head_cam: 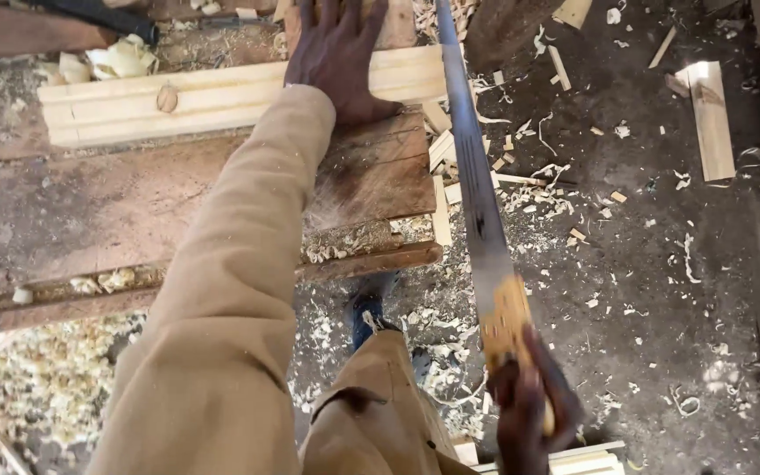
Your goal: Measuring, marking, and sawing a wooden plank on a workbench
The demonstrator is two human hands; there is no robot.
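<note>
My left hand (338,54) lies flat, fingers spread, pressing on a pale moulded wood plank (222,92) that rests across a worn brown workbench (90,211). My right hand (529,409) is closed around the yellow wooden handle of a hand saw (477,202). The long steel blade runs up and away, and passes right beside the plank's right end near the top of the view. My tan sleeve covers part of the bench.
Wood shavings and offcuts (521,176) litter the dark dirt floor. A short pale board (712,119) lies at upper right. Curled shavings (54,378) pile under the bench at left. My blue shoe (367,312) stands below the bench edge. Stacked pale strips (573,459) lie at the bottom.
</note>
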